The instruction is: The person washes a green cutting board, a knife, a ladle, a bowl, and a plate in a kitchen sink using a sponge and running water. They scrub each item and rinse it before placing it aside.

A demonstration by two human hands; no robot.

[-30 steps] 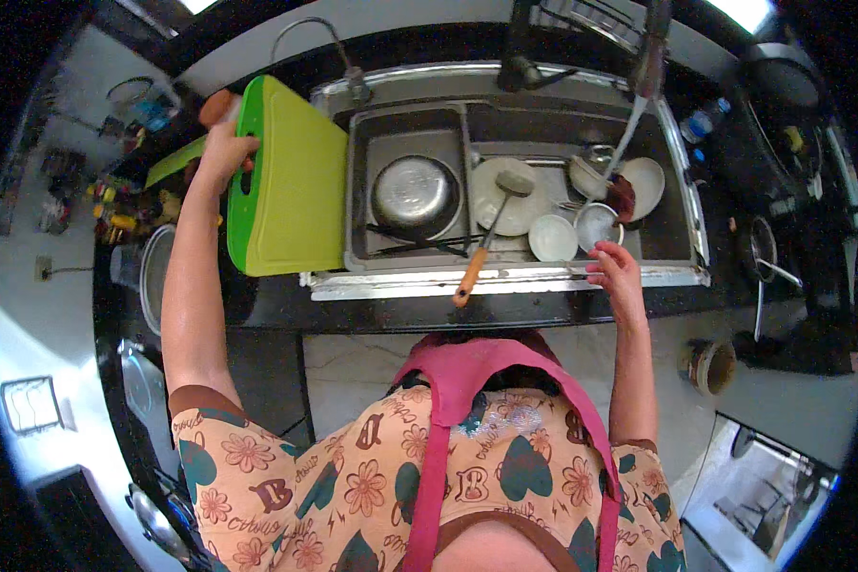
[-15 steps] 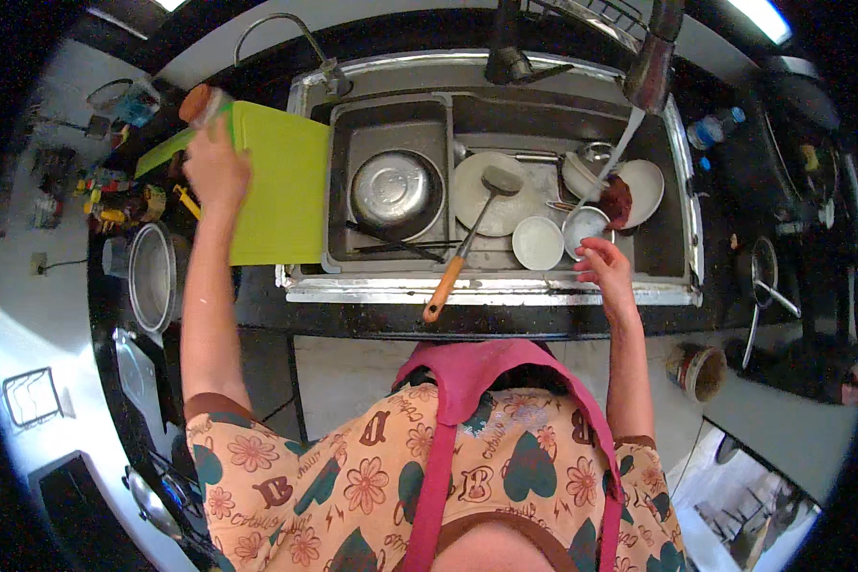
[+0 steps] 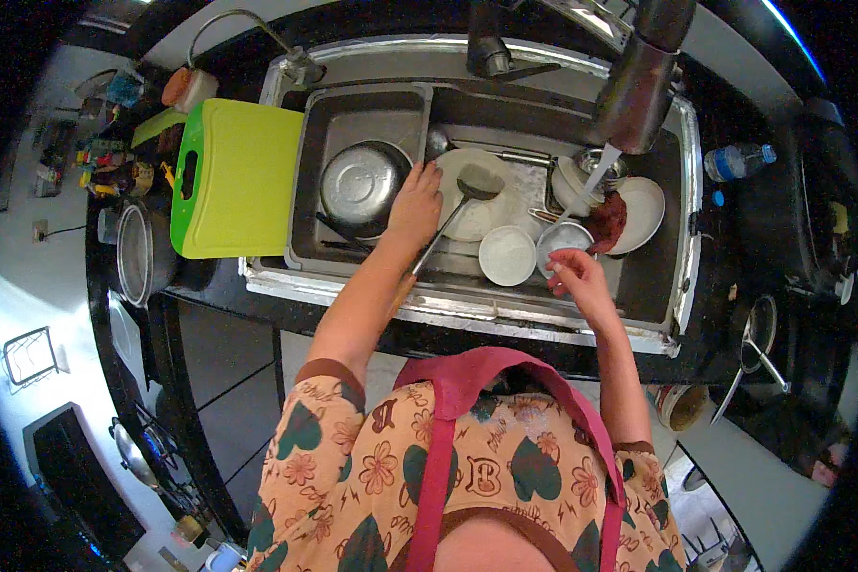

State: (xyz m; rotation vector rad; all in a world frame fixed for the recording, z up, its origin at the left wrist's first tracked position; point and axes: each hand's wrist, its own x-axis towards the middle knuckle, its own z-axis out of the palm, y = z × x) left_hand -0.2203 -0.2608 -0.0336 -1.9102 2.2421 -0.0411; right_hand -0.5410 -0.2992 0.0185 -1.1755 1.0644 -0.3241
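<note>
My left hand (image 3: 418, 202) reaches over the sink's divider, fingers stretched out and empty, beside the large white plate (image 3: 465, 221). A turner (image 3: 480, 182) with a wooden handle lies across that plate, its handle partly hidden by my left forearm. My right hand (image 3: 580, 276), fingers loosely bent and apart, hovers at the near rim of a small bowl (image 3: 563, 237). Water runs from the dark faucet (image 3: 631, 103) towards this bowl. A second white bowl (image 3: 507, 255) sits to its left. Just right of the stream, a dark red, rough-looking bundle (image 3: 608, 221) rests against an oval white dish (image 3: 643, 214).
An upturned metal pot (image 3: 364, 181) occupies the left basin (image 3: 310, 124). Left of the sink lies a green cutting board (image 3: 243, 181), with an orange-lidded jar (image 3: 191, 89) behind it. A water bottle (image 3: 737, 162) stands at the right. The faucet hangs low over the right basin.
My left hand has let go of the jar behind the cutting board and swung right, over the sink. My right hand stays by the small bowl. The view has shifted slightly.
</note>
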